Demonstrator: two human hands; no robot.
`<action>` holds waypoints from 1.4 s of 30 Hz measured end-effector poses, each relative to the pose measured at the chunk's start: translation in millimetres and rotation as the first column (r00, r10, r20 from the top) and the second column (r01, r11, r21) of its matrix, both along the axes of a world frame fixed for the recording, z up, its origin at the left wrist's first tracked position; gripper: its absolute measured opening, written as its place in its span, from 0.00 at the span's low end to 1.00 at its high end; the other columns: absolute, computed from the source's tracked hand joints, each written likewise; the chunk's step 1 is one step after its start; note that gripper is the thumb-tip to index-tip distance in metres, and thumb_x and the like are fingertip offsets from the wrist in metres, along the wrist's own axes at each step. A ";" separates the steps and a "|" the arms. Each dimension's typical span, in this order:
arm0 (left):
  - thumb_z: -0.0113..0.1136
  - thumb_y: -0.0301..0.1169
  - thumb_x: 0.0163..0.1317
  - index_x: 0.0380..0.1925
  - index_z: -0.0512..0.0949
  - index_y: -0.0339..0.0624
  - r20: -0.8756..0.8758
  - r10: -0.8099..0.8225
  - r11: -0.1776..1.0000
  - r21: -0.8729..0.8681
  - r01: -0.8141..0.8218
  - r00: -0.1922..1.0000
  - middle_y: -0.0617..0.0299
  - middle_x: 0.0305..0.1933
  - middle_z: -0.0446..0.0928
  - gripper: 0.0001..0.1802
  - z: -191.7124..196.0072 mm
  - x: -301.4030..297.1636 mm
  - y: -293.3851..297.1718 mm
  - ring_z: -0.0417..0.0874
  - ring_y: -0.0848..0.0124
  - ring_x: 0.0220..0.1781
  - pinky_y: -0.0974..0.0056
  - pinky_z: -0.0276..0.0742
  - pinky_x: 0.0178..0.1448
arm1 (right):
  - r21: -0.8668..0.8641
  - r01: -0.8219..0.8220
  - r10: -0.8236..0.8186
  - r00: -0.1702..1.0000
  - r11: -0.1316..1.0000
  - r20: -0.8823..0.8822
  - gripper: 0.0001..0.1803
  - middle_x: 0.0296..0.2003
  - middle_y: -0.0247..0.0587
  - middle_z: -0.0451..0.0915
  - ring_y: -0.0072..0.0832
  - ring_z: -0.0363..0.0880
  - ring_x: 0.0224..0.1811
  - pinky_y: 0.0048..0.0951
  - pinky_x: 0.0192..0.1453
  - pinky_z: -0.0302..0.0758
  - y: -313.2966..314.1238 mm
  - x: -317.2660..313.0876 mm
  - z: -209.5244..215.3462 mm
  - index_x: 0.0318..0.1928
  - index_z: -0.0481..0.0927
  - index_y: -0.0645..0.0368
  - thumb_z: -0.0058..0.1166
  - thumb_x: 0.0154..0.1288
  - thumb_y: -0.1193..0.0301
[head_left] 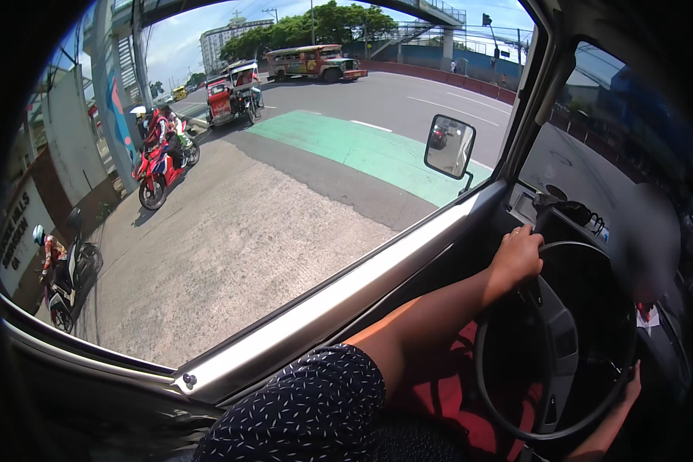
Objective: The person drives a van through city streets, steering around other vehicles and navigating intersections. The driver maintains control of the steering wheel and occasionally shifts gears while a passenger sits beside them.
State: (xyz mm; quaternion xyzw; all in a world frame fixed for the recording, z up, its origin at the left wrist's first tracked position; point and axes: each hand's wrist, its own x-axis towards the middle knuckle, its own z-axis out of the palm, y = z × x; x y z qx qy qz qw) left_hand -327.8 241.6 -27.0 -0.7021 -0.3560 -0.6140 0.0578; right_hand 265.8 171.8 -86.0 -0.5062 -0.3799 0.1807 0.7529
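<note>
My left hand (519,256), with a ring on one finger, is closed round the upper left rim of a black steering wheel (560,339). My left arm reaches across from a dark sleeve with small white marks. Lower on the wheel's right side, my right hand (631,387) is closed against the rim, its fingers partly hidden. Dark cables (574,209) lie on the dashboard beyond the wheel. A side mirror (450,146) stands outside, just past the window frame, and reflects a vehicle on the road.
Through the open side window, a red motorcycle (155,171) with riders stands on the concrete. Another motorcycle (63,296) with a rider is nearer at left. A red tricycle (222,102) and a jeepney (312,63) are farther off, beyond green-painted pavement (354,150).
</note>
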 end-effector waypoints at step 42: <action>0.53 0.29 0.78 0.80 0.50 0.45 0.754 -0.423 0.495 -0.273 0.825 0.503 0.60 0.43 0.73 0.35 -279.2 -288.4 -450.2 0.74 0.80 0.25 0.70 0.74 0.29 | -0.362 -0.479 0.268 0.825 0.800 -0.498 0.16 0.43 0.39 0.83 0.24 0.83 0.39 0.31 0.44 0.81 -550.9 -721.3 -265.7 0.52 0.69 0.56 0.44 0.84 0.55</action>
